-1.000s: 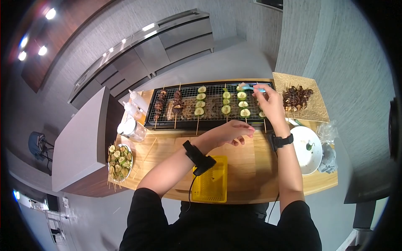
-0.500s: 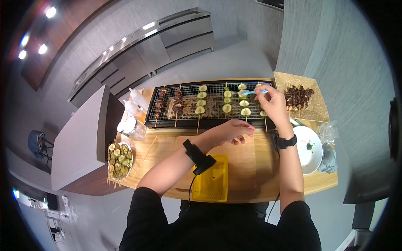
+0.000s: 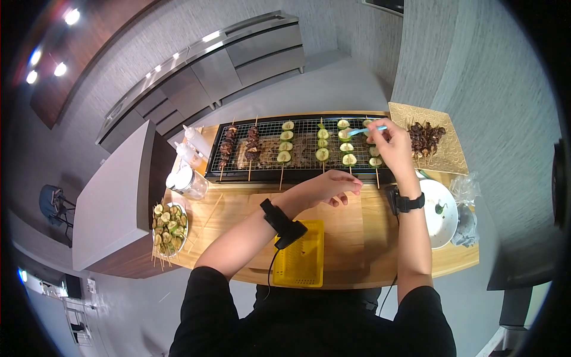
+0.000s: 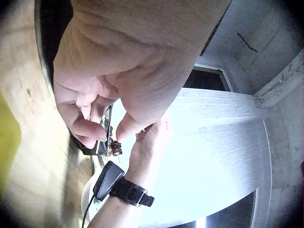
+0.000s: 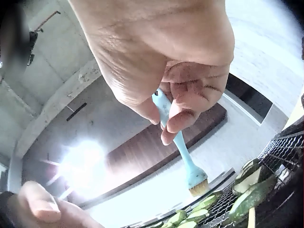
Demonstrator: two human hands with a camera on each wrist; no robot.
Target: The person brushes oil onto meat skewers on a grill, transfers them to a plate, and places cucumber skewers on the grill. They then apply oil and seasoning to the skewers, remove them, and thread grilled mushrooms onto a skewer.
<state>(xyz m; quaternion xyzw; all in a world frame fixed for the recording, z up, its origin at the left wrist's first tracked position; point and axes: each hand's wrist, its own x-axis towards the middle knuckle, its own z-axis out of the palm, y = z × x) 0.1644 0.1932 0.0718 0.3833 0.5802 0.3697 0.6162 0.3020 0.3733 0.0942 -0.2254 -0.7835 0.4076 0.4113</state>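
In my right hand (image 3: 394, 150) I pinch the light-blue handle of a basting brush (image 5: 191, 170). Its tan bristles reach down to the second slice from the far end of a cucumber skewer (image 3: 349, 159). That skewer lies on the wire grill (image 3: 301, 156), with other skewers of green-edged slices to either side of it. My left hand (image 3: 333, 186) hovers at the grill's near edge, fingers loosely bent and holding nothing. The left wrist view shows this hand (image 4: 128, 61) from close up, with the right wrist's black strap (image 4: 132, 192) beyond it.
Two meat skewers (image 3: 252, 144) lie on the grill's left part. A gold tray (image 3: 449, 157) bears dark skewers at right, above a white bowl (image 3: 437, 232). At left are squeeze bottles (image 3: 189, 156), a glass jar (image 3: 193, 185) and piled skewered slices (image 3: 171, 229). A yellow basket (image 3: 288, 271) sits in front.
The brush has moved from the far-end slice to the second slice of the same skewer. My right hand has shifted slightly right and nearer. The left hand has stayed put.
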